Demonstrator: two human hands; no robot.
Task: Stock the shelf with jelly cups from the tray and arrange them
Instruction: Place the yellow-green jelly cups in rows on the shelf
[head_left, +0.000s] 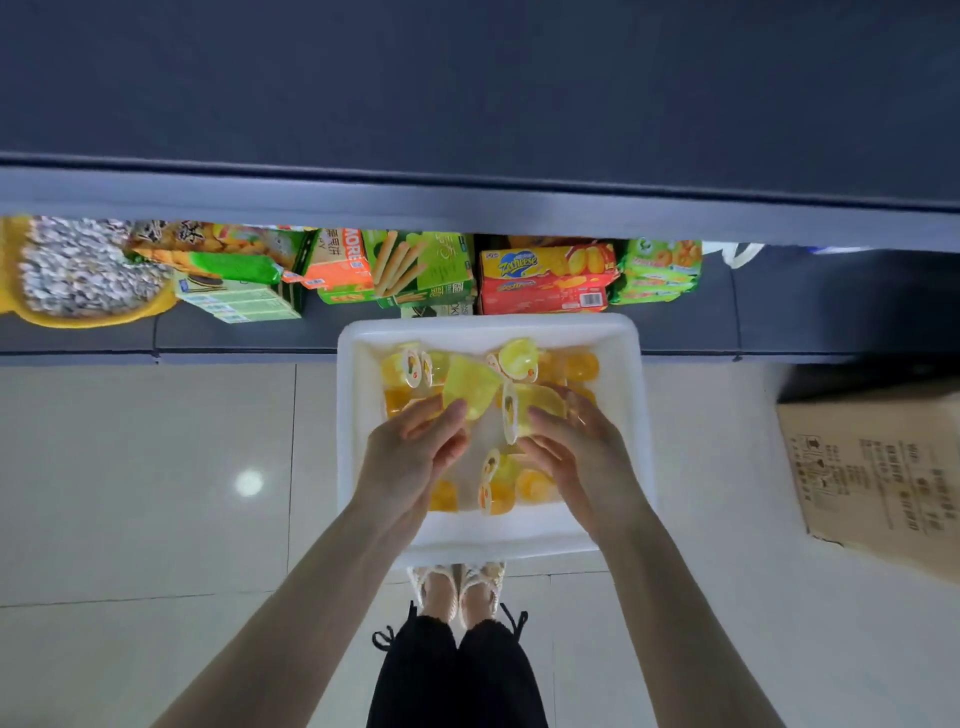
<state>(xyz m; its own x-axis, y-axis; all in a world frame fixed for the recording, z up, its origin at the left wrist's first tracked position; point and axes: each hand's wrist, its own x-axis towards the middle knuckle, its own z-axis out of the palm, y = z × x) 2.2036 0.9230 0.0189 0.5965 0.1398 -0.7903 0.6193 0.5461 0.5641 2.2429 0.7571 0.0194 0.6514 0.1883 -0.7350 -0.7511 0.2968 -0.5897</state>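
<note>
A white tray stands on the floor in front of the shelf, holding several yellow and orange jelly cups. My left hand grips a yellow-green jelly cup above the tray's middle. My right hand holds another yellow jelly cup lying on its side, lid facing left. More cups lie below my hands, and others sit at the tray's far side.
The bottom shelf carries snack boxes and a yellow basket of wrapped candies at the left. A dark shelf board overhangs them. A cardboard box lies on the tiled floor at the right. My feet are below the tray.
</note>
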